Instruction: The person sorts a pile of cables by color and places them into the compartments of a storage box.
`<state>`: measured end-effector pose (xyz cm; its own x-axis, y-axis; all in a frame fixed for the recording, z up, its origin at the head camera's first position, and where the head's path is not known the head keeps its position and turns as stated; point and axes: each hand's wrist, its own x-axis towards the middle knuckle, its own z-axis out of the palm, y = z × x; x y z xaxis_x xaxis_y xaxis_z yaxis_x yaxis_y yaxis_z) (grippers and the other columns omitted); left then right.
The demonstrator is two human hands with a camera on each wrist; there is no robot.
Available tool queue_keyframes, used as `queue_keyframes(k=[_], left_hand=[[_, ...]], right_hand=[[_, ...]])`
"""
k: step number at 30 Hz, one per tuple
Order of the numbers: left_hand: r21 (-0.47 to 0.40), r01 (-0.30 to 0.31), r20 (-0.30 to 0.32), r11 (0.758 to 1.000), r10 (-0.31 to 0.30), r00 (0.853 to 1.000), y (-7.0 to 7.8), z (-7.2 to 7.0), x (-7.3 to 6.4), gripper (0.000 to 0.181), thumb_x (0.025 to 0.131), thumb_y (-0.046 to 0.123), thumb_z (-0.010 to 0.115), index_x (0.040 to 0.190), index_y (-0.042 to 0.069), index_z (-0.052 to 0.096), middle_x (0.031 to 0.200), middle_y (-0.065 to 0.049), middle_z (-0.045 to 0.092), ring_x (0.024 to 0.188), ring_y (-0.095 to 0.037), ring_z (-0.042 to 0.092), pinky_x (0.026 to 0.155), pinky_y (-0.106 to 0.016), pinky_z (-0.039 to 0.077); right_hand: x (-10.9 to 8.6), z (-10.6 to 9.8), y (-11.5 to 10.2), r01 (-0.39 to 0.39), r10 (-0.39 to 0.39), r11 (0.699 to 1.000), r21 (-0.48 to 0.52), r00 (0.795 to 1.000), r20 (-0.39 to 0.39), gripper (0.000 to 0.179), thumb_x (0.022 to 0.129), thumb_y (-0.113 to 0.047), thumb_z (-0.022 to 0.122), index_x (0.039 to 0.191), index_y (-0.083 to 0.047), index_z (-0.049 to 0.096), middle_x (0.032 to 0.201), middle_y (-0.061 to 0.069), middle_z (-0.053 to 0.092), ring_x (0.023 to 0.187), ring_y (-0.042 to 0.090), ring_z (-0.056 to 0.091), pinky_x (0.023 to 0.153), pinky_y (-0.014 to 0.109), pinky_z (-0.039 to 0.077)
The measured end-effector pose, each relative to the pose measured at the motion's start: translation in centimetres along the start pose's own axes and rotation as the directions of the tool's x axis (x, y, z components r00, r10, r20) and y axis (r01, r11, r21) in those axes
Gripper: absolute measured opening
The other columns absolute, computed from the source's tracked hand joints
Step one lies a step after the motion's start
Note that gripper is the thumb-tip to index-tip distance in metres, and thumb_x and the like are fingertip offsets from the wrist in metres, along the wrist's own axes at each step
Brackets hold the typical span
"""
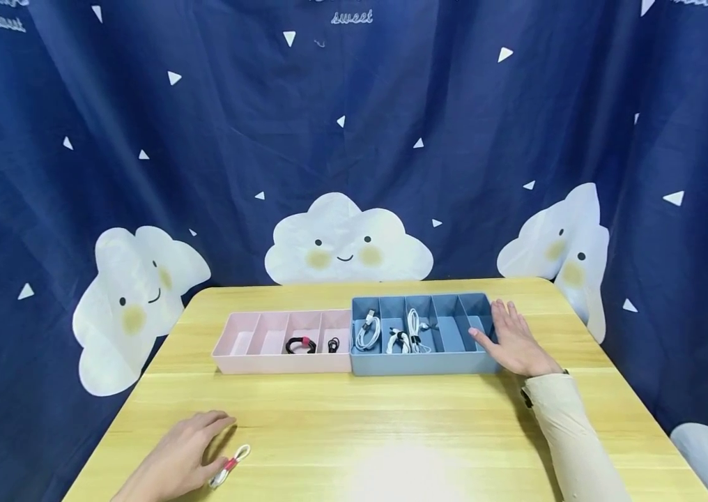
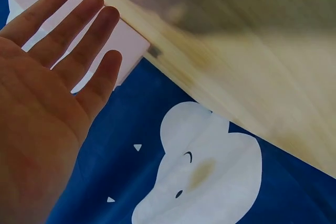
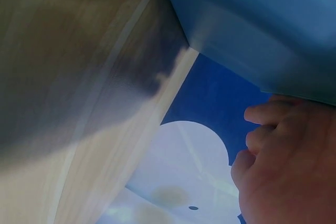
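Observation:
Over the near left of the table, my left hand (image 1: 181, 453) has its fingers extended and apart. Its thumb tip is at a white bundled cable (image 1: 229, 466) with a red tie; whether they touch I cannot tell. The left wrist view shows that palm (image 2: 39, 114) and its fingers, but not the cable. At the right end of the blue divided box (image 1: 419, 364), my right hand (image 1: 517, 341) lies with straight fingers along the outer wall and the thumb over the rim. The right wrist view has part of this hand (image 3: 294, 156) against the blue wall (image 3: 236, 30).
A pink divided box (image 1: 281, 364) adjoins the blue one on the left, holding a black cable (image 1: 301, 344) with a red tie and a small black cable (image 1: 333, 344). White cables (image 1: 368, 331) lie in the blue box's left compartments. A dark blue curtain (image 1: 354, 160) hangs behind the table.

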<state>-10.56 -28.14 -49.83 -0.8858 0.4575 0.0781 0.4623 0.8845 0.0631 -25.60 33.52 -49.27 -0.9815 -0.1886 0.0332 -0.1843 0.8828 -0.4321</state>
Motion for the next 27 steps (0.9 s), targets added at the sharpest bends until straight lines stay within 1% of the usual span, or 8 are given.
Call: queue_keyframes(k=[2,4,9,14,16,20,24,27], left_hand=[[-0.023,0.027,0.057,0.999,-0.026,0.998,0.2,-0.1,0.2,0.057,0.081,0.039,0.083,0.128,0.01,0.069,0.126,-0.007,0.069,0.113,-0.029,0.068,0.092,-0.053,0.057],[-0.042,0.041,0.093,0.998,-0.037,0.995,0.4,-0.1,0.3,0.059,0.08,0.04,0.084,0.129,0.01,0.069,0.128,-0.006,0.068,0.115,-0.03,0.067,0.094,-0.054,0.056],[-0.064,0.026,0.14,0.998,-0.017,0.99,0.8,-0.2,0.4,0.063,0.08,0.042,0.083,0.132,0.01,0.067,0.132,-0.009,0.066,0.119,-0.032,0.065,0.097,-0.057,0.054],[-0.12,0.081,0.206,0.989,-0.055,0.977,0.5,-0.4,0.1,0.065,0.082,0.045,0.082,0.135,0.011,0.065,0.137,-0.011,0.064,0.124,-0.036,0.062,0.101,-0.061,0.051],[-0.126,0.085,0.215,0.988,-0.057,0.975,0.4,-0.4,-0.2,0.064,0.082,0.044,0.082,0.135,0.012,0.065,0.137,-0.011,0.063,0.123,-0.036,0.062,0.101,-0.062,0.051],[-0.117,0.056,0.197,0.992,-0.033,0.98,0.0,-0.5,-1.0,0.064,0.08,0.037,0.084,0.135,0.01,0.065,0.136,-0.012,0.064,0.12,-0.036,0.064,0.097,-0.061,0.053],[-0.131,0.08,0.198,0.988,-0.053,0.979,-0.2,-0.6,-1.3,0.065,0.075,0.03,0.085,0.133,0.009,0.065,0.136,-0.015,0.063,0.121,-0.039,0.063,0.096,-0.063,0.053],[-0.138,0.096,0.198,0.986,-0.067,0.978,-0.1,-0.7,-1.6,0.066,0.073,0.026,0.086,0.133,0.009,0.065,0.137,-0.016,0.063,0.123,-0.041,0.062,0.098,-0.065,0.051]], right_hand=[[0.0,0.1,0.0,0.002,-0.002,1.0,-0.001,1.0,-0.001,0.099,0.104,-0.062,0.04,0.16,0.013,0.008,0.168,0.036,0.003,0.157,0.054,-0.006,0.126,0.069,0.003],[0.1,0.2,0.1,0.002,-0.002,1.0,0.001,1.0,-0.003,0.099,0.104,-0.062,0.04,0.16,0.013,0.008,0.169,0.036,0.003,0.157,0.054,-0.005,0.126,0.069,0.003],[0.1,0.2,0.1,-0.003,0.003,1.0,0.007,1.0,-0.006,0.099,0.104,-0.062,0.041,0.16,0.012,0.008,0.169,0.035,0.002,0.157,0.054,-0.005,0.126,0.069,0.002],[0.1,0.2,0.2,-0.002,0.002,1.0,0.008,1.0,-0.002,0.1,0.104,-0.063,0.04,0.16,0.013,0.006,0.169,0.035,0.001,0.157,0.054,-0.006,0.126,0.069,0.003],[0.2,0.2,0.1,0.0,0.0,1.0,0.008,1.0,0.0,0.1,0.104,-0.063,0.04,0.16,0.013,0.005,0.169,0.035,0.001,0.157,0.054,-0.007,0.126,0.069,0.003],[0.1,0.1,0.0,0.005,-0.005,1.0,0.014,1.0,-0.004,0.099,0.105,-0.062,0.041,0.161,0.012,0.004,0.169,0.036,0.002,0.157,0.054,-0.006,0.125,0.069,0.003],[0.2,0.0,-0.1,0.002,-0.002,1.0,0.021,1.0,0.0,0.1,0.105,-0.062,0.041,0.161,0.011,0.003,0.168,0.037,0.004,0.157,0.055,-0.006,0.125,0.07,0.003],[0.2,0.0,-0.1,-0.001,0.001,1.0,0.019,1.0,0.005,0.1,0.105,-0.062,0.041,0.161,0.011,0.003,0.168,0.037,0.004,0.157,0.055,-0.006,0.125,0.07,0.003]])
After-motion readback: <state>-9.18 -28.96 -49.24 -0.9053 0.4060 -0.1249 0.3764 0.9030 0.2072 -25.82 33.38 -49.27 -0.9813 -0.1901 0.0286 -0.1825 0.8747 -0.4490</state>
